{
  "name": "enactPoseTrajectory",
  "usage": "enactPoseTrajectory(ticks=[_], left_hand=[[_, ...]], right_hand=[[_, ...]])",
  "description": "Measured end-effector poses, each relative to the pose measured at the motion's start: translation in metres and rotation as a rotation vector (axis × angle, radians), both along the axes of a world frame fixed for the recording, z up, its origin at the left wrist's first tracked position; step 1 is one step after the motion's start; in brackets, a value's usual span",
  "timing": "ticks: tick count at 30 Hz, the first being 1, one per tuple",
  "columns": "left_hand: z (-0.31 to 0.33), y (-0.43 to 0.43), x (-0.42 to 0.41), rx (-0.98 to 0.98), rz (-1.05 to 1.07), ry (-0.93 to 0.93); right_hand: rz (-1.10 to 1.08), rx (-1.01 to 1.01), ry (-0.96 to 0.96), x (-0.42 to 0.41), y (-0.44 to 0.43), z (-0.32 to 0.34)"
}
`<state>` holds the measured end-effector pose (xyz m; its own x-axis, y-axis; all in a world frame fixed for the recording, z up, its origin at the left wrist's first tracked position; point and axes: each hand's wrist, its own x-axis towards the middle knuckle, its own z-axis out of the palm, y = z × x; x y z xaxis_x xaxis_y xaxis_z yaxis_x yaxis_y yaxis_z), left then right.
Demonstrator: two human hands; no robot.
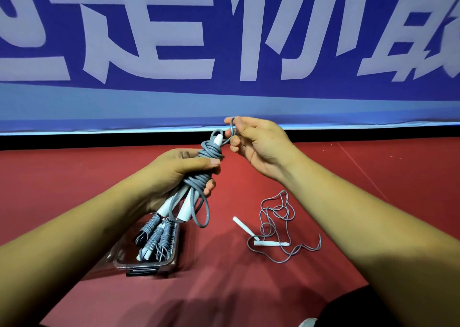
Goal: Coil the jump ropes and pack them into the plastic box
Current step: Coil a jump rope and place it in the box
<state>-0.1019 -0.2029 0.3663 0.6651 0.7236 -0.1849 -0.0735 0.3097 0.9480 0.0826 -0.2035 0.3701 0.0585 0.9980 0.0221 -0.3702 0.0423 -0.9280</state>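
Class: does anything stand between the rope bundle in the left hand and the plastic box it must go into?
Nothing visible does. The plastic box lies open just below the bundle, though coiled ropes already fill part of it. The right hand pinches the bundle's loose end.

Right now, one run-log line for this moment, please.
left hand: grips coiled rope bundle | right hand: pinches its free end | plastic box: holds coiled ropes | loose rope: uncoiled on floor

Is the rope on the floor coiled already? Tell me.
No; the loose rope sprawls in tangled, open loops beside the plastic box.
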Motion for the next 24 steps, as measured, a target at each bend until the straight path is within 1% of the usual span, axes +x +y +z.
enactPoseTrajectory(ticks=[2,4,7,10,11,14,16,17,18,19,21,22,23,24], left_hand=[[-0.002,-0.001,0.0,0.0,-0.041,0.02],[-0.004,-0.003,0.0,-0.009,-0.092,-0.005],[-0.005,-0.007,0.0,-0.065,-0.181,-0.03],[-0.014,-0.012,0.003,-0.115,-0.25,0.033],[-0.018,-0.013,0.004,-0.123,-0.271,0.066],[-0.028,-0.011,0.006,-0.12,-0.273,0.126],[-0.031,-0.003,0.002,-0.076,-0.193,0.174],[-0.033,0.004,-0.002,-0.072,-0.102,0.187],[-0.033,0.011,-0.006,-0.088,0.001,0.178],[-0.033,0.02,-0.012,-0.118,0.096,0.143],[-0.028,0.035,-0.02,-0.163,0.216,0.045],[-0.027,0.038,-0.021,-0.175,0.236,0.021],[-0.024,0.038,-0.02,-0.18,0.226,0.022],[-0.023,0.037,-0.016,-0.176,0.176,0.057]], right_hand=[[0.035,-0.073,0.092,0.002,0.002,0.0],[0.06,-0.138,0.158,0.005,0.003,-0.001],[0.045,-0.24,0.259,0.001,0.004,0.0],[0.016,-0.318,0.611,-0.001,0.009,0.005],[0.019,-0.32,0.669,0.001,0.01,0.007],[0.067,-0.271,0.575,0.02,0.013,0.006],[0.049,-0.235,0.537,0.041,0.016,0.002],[0.029,-0.226,0.493,0.053,0.017,0.0],[0.0,-0.233,0.392,0.064,0.018,-0.003],[-0.015,-0.253,0.233,0.072,0.018,-0.008],[0.044,-0.295,-0.165,0.072,0.014,-0.021],[0.098,-0.3,-0.352,0.065,0.011,-0.025],[0.139,-0.266,-0.542,0.055,0.009,-0.027],[0.144,-0.189,-0.749,0.048,0.007,-0.027]])
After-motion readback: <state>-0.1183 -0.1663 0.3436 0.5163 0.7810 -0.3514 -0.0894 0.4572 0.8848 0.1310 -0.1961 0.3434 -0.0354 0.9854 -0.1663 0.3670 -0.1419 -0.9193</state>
